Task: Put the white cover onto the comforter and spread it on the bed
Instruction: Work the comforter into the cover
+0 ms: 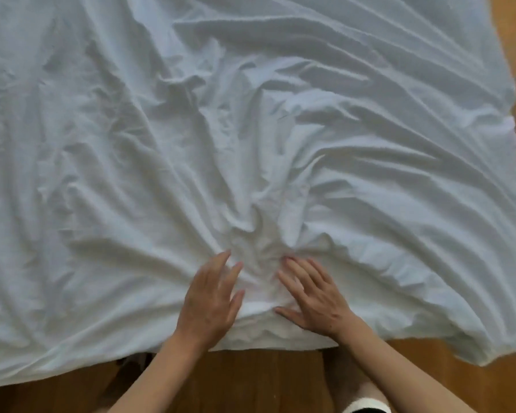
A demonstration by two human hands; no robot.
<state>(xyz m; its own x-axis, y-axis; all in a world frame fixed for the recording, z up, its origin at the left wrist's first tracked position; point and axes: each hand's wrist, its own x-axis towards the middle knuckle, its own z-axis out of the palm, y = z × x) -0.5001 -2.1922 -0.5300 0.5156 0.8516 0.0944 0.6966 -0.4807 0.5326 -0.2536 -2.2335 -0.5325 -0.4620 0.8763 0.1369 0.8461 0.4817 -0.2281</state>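
The white cover (251, 144) lies spread and heavily creased, filling the view beyond both hands, its near hem just under the wrists. The left hand (210, 302) and right hand (315, 299) press flat on it side by side, fingers spread wide and gripping nothing, with a bunched knot of folds between and just ahead of the fingertips. Pushing outward from here could drag the whole cloth rather than flatten it, or slide the hem off toward the wooden floor (251, 380). Whether the comforter is already inside cannot be told; the bed itself is hidden, and the cover's far and left-hand edges are cut off.
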